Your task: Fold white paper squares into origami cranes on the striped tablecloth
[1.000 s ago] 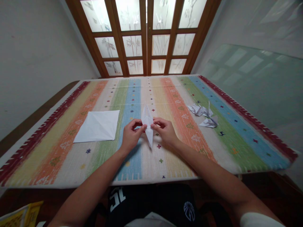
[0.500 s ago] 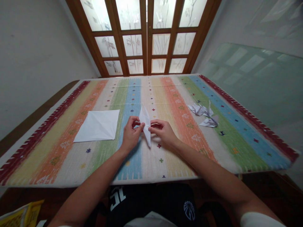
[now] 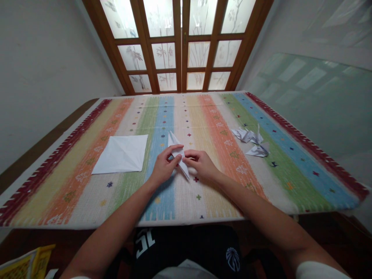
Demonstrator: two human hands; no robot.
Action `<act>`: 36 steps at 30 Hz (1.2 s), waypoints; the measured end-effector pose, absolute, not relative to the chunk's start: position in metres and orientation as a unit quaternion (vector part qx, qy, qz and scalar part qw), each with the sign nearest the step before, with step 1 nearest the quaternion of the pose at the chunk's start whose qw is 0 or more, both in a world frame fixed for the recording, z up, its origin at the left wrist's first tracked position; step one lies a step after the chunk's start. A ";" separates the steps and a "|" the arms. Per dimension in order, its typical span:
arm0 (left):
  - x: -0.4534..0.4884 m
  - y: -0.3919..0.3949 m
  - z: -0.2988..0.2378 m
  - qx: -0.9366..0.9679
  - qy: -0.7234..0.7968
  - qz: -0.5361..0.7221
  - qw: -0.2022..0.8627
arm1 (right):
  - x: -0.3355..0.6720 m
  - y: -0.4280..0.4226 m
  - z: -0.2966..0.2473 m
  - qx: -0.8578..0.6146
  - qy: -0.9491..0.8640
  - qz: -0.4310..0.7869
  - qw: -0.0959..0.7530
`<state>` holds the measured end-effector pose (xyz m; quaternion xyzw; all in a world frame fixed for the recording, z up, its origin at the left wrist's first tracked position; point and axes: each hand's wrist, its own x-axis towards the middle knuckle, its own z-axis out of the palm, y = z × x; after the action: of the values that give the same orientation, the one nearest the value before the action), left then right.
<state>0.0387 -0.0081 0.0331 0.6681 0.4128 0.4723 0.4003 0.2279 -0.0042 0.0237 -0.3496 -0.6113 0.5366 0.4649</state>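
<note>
A narrow, pointed piece of folded white paper (image 3: 176, 147) lies tilted at the middle of the table, its tips toward the far left and near right. My left hand (image 3: 163, 167) pinches its left side with thumb and fingers. My right hand (image 3: 200, 163) pinches its right side, fingers closed on the fold. Both hands rest low over the striped tablecloth (image 3: 203, 116).
A flat creased white sheet (image 3: 121, 154) lies to the left of my hands. Crumpled and folded white paper pieces (image 3: 252, 142) sit to the right. Wooden glazed doors (image 3: 180, 42) stand beyond the far edge. A yellow packet (image 3: 23, 265) shows at the bottom left.
The folded paper has been turned from upright to tilted, its far tip swinging left, and brought lower toward the cloth. Both hands kept hold and shifted slightly.
</note>
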 end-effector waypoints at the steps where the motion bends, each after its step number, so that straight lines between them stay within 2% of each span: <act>1: 0.039 -0.009 0.034 0.673 0.414 0.470 0.393 | 0.228 -0.005 0.024 -0.354 -0.615 0.528 0.466; 5: 0.040 -0.010 0.036 0.671 0.421 0.483 0.373 | 0.226 -0.007 0.024 -0.377 -0.619 0.504 0.470; 9: 0.039 -0.009 0.034 0.662 0.422 0.494 0.373 | 0.224 -0.011 0.026 -0.372 -0.568 0.538 0.499; 17: 0.040 -0.011 0.033 0.705 0.376 0.451 0.398 | 0.227 -0.007 0.028 -0.384 -0.546 0.516 0.536; 23: 0.043 -0.008 0.025 0.566 0.389 0.528 0.500 | 0.230 -0.002 0.028 -0.399 -0.528 0.492 0.565; 26: 0.041 -0.004 0.024 0.524 0.414 0.527 0.526 | 0.231 -0.003 0.029 -0.392 -0.516 0.516 0.560; 31: 0.041 -0.003 0.027 0.530 0.420 0.547 0.493 | 0.229 -0.007 0.029 -0.384 -0.498 0.590 0.508; 36: 0.043 -0.005 0.029 0.597 0.409 0.508 0.467 | 0.227 -0.007 0.029 -0.393 -0.499 0.564 0.528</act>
<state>0.0425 -0.0054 0.0291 0.5969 0.4092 0.5080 0.4670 0.2275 -0.0070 0.0287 -0.3926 -0.4993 0.5641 0.5276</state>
